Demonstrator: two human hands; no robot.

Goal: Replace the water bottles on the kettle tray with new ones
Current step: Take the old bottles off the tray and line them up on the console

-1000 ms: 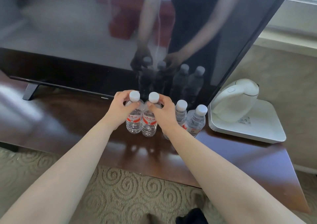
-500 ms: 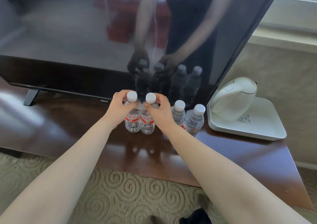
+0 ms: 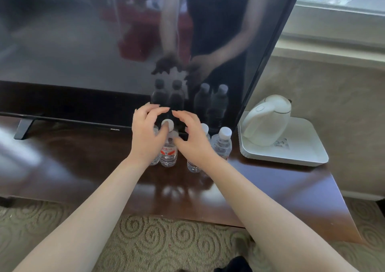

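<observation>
Clear plastic water bottles stand in a row on the dark wooden desk under two loosely spread hands

Just below and between the two hands a red-labelled bottle (image 3: 168, 146) stands upright with its white cap showing between the thumbs; a second bottle (image 3: 154, 161) is mostly hidden under the left hand (image 3: 146, 135), a third bottle (image 3: 194, 165) under the right hand (image 3: 192, 138), and a fourth bottle (image 3: 222, 143) stands free just right of the right hand. Both hands hover with fingers curled and apart, gripping nothing, though I cannot tell whether the palms brush the caps. Further right of the right hand, the white tray (image 3: 308, 157) holds only a white kettle (image 3: 267, 121) on the desk (image 3: 270, 198). Beyond the fingertips a black television (image 3: 83, 52) mirrors the bottles and arms
</observation>
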